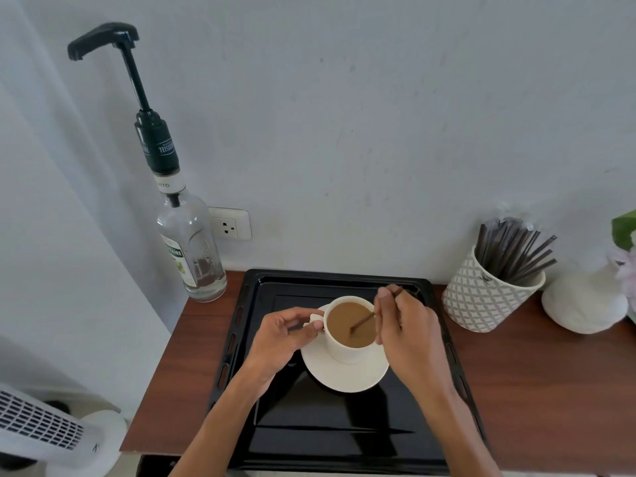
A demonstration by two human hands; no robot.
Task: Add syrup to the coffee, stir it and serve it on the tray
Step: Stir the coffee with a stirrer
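Pale wall (pixel 378 115) across the back, with a white socket (pixel 230 223) low on it. Brown wooden table (pixel 550 390) below, pushed against that wall. Black tray (pixel 330 438) square on the table's middle, near edge toward the camera, slots cut along its side rims. White slatted fan or heater (pixel 41 425) at lower left, off the table.

Tall clear syrup bottle (pixel 192 249) at the table's back left corner, just beside the tray's far left corner — upright, nearly empty, topped by a dark pump (pixel 137 87) with its spout pointing left. Patterned white pot (pixel 481 301) right of the tray, near but not touching, stuffed with dark stirrers (pixel 516 253). White rounded vase (pixel 585 301) beyond the pot, against the right edge, pink petals and a green leaf above it.

White saucer (pixel 344 376) on the tray's far half, white cup (pixel 344 349) upright on it, handle to the left, full of light brown coffee (pixel 347 321).

Left hand (pixel 278 339) at the cup's handle, thumb and fingers closed on it. Right hand (pixel 409 335) just beside the cup's right rim, fingers pinched together on a thin brown stir stick (pixel 364 320) — slanted, lower tip sunk in the coffee, upper end poking out above the thumb.
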